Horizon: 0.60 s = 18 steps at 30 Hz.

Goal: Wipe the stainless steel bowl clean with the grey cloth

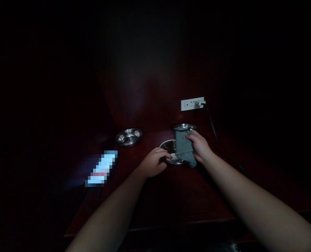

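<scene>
A shiny steel bowl (167,144) is in front of me on the dark red table. My left hand (153,162) is at its near left side, fingers over the rim and thumb low on the outside, pinching the edge. In my right hand (201,147) is a folded grey-green cloth (184,143), gripped at its right edge between thumb and fingers. The cloth hangs over the right part of the bowl and hides it. Just behind the cloth another steel bowl (185,126) is partly covered.
Stacked steel bowls (129,136) stand at the left back. A lit, blurred-out phone-like screen (102,168) lies left of my left arm. On the back panel is a white socket (192,104) with a plug and dark cable (212,124). The surroundings are very dark.
</scene>
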Available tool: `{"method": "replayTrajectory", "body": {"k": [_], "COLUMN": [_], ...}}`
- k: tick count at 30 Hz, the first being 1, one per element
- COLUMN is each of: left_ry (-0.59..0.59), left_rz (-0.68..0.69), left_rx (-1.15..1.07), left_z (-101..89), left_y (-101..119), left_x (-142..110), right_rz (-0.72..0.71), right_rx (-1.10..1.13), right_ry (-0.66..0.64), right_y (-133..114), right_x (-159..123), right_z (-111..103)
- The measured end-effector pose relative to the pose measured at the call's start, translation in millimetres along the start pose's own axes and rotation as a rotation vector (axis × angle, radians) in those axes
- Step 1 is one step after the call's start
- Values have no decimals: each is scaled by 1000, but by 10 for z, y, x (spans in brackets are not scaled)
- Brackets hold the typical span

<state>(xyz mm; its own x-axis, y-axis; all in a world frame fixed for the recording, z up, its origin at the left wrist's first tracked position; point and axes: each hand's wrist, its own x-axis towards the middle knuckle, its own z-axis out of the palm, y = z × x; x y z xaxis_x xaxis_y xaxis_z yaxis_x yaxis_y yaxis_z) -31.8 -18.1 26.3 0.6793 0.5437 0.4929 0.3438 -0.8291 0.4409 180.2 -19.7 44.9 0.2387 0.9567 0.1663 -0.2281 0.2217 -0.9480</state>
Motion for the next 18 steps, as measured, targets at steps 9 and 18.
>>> {"method": "replayTrajectory", "body": {"k": [9, 18], "left_ry": [308, 523], "left_rz": [-159, -211], "left_rx": [-107, -53], "left_z": [203, 144], "left_y": [321, 280], "left_x": [107, 99], "right_rz": [-159, -290], "right_rx": [2, -444], "right_ry": [-38, -80], "right_y": [-68, 9], "right_x": [-185, -100], "right_z": [227, 67]}}
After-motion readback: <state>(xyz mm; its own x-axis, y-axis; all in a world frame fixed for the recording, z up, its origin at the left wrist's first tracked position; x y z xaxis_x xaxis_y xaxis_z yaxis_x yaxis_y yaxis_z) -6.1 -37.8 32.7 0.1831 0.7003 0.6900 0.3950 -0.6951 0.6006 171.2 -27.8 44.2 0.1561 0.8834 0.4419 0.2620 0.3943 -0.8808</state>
